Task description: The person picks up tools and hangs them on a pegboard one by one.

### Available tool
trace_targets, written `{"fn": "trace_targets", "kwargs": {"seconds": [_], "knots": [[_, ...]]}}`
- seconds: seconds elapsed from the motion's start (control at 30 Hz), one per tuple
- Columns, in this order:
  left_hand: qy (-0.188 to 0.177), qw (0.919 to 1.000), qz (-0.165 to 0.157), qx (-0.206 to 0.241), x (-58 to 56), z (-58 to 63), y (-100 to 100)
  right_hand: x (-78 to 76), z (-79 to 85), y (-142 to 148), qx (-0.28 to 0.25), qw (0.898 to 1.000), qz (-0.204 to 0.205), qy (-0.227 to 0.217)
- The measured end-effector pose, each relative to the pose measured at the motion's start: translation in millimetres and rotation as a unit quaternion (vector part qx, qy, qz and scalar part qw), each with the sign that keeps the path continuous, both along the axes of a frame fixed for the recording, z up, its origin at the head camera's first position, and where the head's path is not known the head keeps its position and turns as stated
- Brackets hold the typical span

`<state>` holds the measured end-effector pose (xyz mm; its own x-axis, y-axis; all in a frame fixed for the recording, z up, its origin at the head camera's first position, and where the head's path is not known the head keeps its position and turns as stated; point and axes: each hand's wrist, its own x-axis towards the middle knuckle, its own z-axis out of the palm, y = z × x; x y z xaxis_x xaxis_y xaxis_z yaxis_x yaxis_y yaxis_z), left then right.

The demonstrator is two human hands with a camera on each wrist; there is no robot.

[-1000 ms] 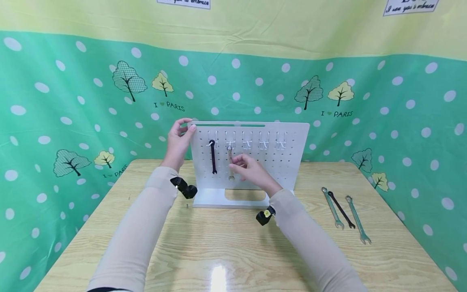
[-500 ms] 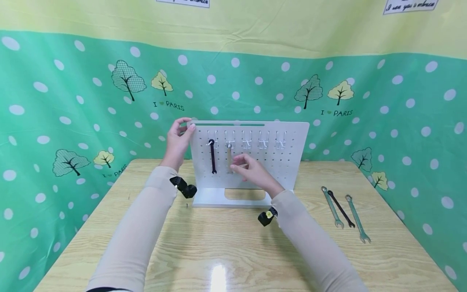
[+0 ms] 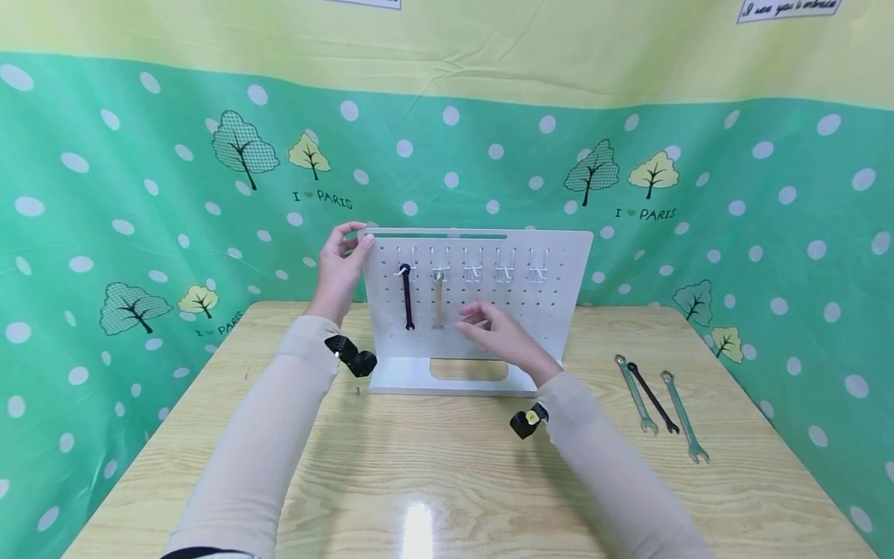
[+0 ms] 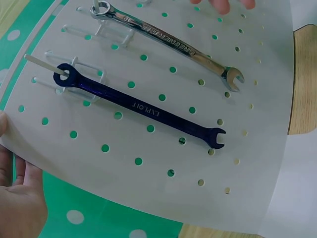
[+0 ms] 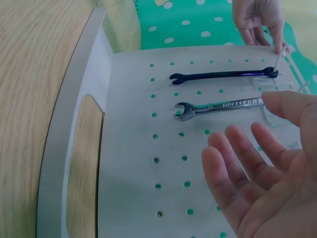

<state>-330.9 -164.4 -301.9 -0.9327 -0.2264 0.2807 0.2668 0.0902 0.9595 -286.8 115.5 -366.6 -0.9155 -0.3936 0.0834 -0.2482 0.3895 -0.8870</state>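
A white pegboard (image 3: 545,303) stands upright on the table, and my left hand (image 3: 338,272) grips its upper left corner, thumb on the front face. A dark combination wrench (image 4: 143,108) marked EXPLOIT hangs by its ring end on the leftmost hook. On the hook beside it hangs a shiny silver combination wrench (image 4: 171,40), its open end down. My right hand (image 3: 499,335) is just right of the silver wrench, apart from it, with fingers loosely spread and nothing held. In the right wrist view, the thumb overlaps the silver wrench's upper part.
Further right on the board are several white hooks (image 3: 505,268) with nothing on them. On the right side of the wooden table (image 3: 419,458) lie a silver-green wrench (image 3: 635,394), a dark wrench (image 3: 653,398) and a longer silver-green wrench (image 3: 684,418). A polka-dot curtain (image 3: 447,155) hangs behind.
My right hand has let go of the silver wrench and drawn back to the right. The wrench now hangs straight on its hook. The left hand has stayed on the board's corner.
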Motion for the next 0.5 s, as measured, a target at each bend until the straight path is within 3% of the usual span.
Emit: {"fn": "trace_targets", "kwargs": {"seconds": [0.5], "knots": [[0.004, 1.0000, -0.004, 0.000, -0.1, -1.3, -0.8, 7.8, -16.3, 59.4, 0.061, 0.998, -0.023, -0.007]]}}
